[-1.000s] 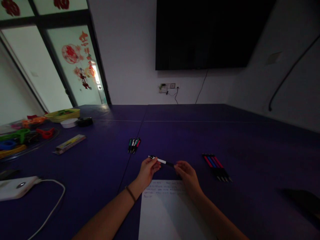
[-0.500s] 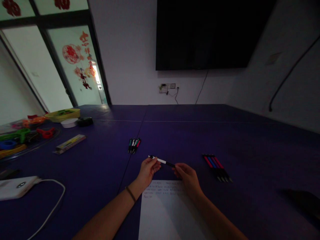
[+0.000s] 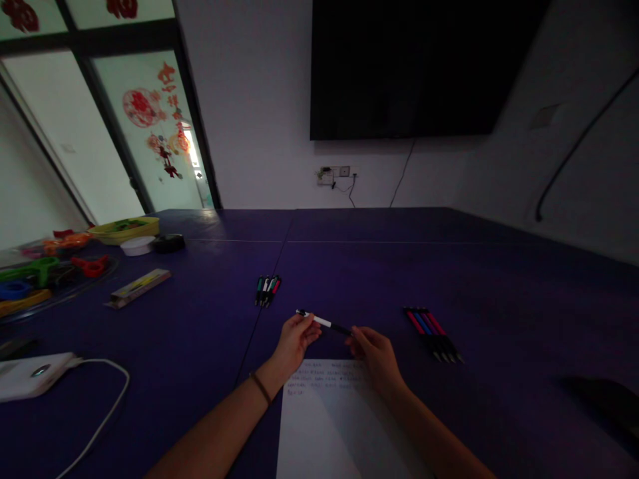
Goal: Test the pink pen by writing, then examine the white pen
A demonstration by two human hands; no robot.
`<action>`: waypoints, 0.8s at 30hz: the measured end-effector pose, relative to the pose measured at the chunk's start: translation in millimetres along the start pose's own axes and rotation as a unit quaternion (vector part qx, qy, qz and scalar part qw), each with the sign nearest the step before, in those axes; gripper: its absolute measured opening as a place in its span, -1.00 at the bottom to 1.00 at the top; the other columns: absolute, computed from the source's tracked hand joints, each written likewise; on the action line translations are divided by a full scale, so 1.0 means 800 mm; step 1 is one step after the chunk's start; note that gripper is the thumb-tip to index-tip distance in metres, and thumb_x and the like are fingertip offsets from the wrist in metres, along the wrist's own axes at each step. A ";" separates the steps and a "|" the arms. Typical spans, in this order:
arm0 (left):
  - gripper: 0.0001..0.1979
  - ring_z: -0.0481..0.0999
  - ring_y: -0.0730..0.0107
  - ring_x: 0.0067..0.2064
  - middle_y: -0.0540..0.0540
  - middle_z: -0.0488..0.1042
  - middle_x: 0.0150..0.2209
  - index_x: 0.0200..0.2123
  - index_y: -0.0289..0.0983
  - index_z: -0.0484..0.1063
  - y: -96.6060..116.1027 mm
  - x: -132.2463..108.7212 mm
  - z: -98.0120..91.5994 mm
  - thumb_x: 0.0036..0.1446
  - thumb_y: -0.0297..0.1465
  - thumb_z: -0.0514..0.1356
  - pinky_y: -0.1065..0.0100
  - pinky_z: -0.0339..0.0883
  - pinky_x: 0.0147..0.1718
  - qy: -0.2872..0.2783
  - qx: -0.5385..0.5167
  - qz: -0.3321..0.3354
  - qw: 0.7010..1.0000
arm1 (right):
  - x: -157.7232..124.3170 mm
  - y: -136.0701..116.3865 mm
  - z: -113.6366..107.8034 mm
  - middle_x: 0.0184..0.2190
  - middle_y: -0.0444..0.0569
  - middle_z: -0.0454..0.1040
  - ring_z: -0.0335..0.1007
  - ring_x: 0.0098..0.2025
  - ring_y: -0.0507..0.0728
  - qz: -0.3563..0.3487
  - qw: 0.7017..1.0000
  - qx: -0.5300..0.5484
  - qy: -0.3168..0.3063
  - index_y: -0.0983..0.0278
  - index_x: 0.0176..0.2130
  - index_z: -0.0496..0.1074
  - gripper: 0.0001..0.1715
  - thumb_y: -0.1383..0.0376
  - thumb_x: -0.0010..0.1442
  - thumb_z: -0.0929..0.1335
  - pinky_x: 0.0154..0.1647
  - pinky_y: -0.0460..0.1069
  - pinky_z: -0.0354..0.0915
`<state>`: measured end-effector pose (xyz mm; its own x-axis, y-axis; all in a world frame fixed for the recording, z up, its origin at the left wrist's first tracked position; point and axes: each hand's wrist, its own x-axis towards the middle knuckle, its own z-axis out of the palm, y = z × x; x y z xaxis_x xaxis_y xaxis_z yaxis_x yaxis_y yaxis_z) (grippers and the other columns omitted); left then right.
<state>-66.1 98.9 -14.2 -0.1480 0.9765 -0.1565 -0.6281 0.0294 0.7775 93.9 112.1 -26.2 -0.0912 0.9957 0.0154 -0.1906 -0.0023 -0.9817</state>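
A white pen with a black grip [image 3: 322,322] is held level between both hands, above the far edge of a sheet of paper. My left hand [image 3: 295,338] pinches its white barrel near the clicker end. At the other end, the fingers of my right hand [image 3: 372,349] close around the dark tip, which they hide. Several lines of handwriting cross the top of the paper [image 3: 339,426]. Off to the left lies a small bunch of pens [image 3: 267,291]. On the right, several pens with pink, blue and purple barrels [image 3: 432,332] lie side by side in a row.
The purple table [image 3: 359,266] fills the lower view. At left are a white power bank [image 3: 37,376] with a cable, a narrow box [image 3: 140,287], a yellow basket [image 3: 124,229] and colourful scissors-like items [image 3: 92,265]. A dark object [image 3: 604,402] lies at far right.
My right hand has shifted very slightly to the right at the tip of the pen. My left hand and the pen look almost unchanged.
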 end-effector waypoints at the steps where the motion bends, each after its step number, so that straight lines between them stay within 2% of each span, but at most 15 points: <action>1: -0.77 0.40 0.55 -0.52 -0.01 0.41 -0.56 -0.53 -0.35 0.33 0.000 0.000 0.000 -0.25 -0.38 0.31 0.49 0.31 -0.46 0.001 0.001 0.002 1.000 | 0.000 0.001 0.000 -0.67 -0.07 0.40 0.17 -0.68 -0.04 -0.005 1.000 0.000 0.005 0.35 -0.54 0.38 -0.62 0.06 -0.16 0.38 -0.67 -0.12 0.05; 8: -0.75 0.40 0.55 -0.54 -0.03 0.42 -0.54 -0.53 -0.35 0.32 0.000 0.000 0.000 -0.26 -0.36 0.31 0.48 0.31 -0.47 0.011 -0.002 0.003 1.000 | 0.004 0.002 0.000 -0.54 -0.08 0.45 0.30 -0.54 0.02 -0.015 0.998 0.044 0.034 0.30 -0.41 0.40 -0.58 0.18 -0.33 0.47 -0.55 -0.09 0.19; 12: -0.76 0.40 0.55 -0.53 -0.02 0.42 -0.54 -0.53 -0.35 0.32 0.001 0.000 0.001 -0.26 -0.37 0.31 0.48 0.31 -0.46 0.014 -0.005 -0.001 1.000 | 0.003 -0.002 0.001 -0.45 -0.04 0.47 0.34 -0.47 0.05 -0.012 0.998 0.035 0.041 0.29 -0.37 0.41 -0.57 0.16 -0.29 0.45 -0.51 -0.09 0.22; 15: -0.77 0.41 0.54 -0.53 -0.02 0.42 -0.54 -0.54 -0.34 0.32 0.000 0.000 0.001 -0.26 -0.38 0.31 0.48 0.32 -0.45 0.013 -0.008 -0.003 1.000 | 0.001 -0.004 0.002 -0.49 -0.01 0.47 0.34 -0.51 0.05 0.008 1.000 0.026 0.017 0.32 -0.40 0.42 -0.58 0.05 -0.18 0.38 -0.53 -0.08 0.22; 18: -0.78 0.41 0.54 -0.53 -0.02 0.42 -0.55 -0.54 -0.35 0.33 0.000 0.001 0.000 -0.25 -0.38 0.31 0.48 0.32 -0.46 0.010 -0.009 -0.001 1.000 | 0.001 -0.003 0.002 -0.61 -0.02 0.43 0.26 -0.62 0.01 0.007 1.000 -0.005 -0.007 0.35 -0.50 0.42 -0.56 0.00 -0.11 0.33 -0.62 -0.10 0.14; 21: -0.78 0.41 0.54 -0.53 -0.02 0.42 -0.55 -0.53 -0.35 0.34 -0.001 0.001 0.000 -0.25 -0.38 0.31 0.49 0.32 -0.47 0.000 -0.003 0.001 1.000 | 0.001 -0.001 0.000 -0.67 -0.06 0.39 0.18 -0.66 -0.04 -0.020 0.999 -0.036 -0.011 0.35 -0.56 0.41 -0.59 0.03 -0.12 0.34 -0.65 -0.12 0.07; 24: -0.78 0.41 0.53 -0.53 -0.04 0.43 -0.55 -0.53 -0.35 0.35 -0.001 0.001 0.000 -0.25 -0.37 0.31 0.48 0.33 -0.47 -0.006 0.000 0.002 1.000 | 0.001 -0.001 -0.001 -0.63 -0.06 0.43 0.20 -0.63 -0.02 -0.027 0.999 -0.016 0.000 0.34 -0.51 0.42 -0.62 0.05 -0.16 0.38 -0.63 -0.12 0.09</action>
<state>-66.0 99.4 -15.1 -0.1419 0.9789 -0.1469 -0.6278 0.0257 0.7780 94.5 112.8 -25.3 -0.0818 0.9942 0.0692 -0.1641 0.0551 -0.9849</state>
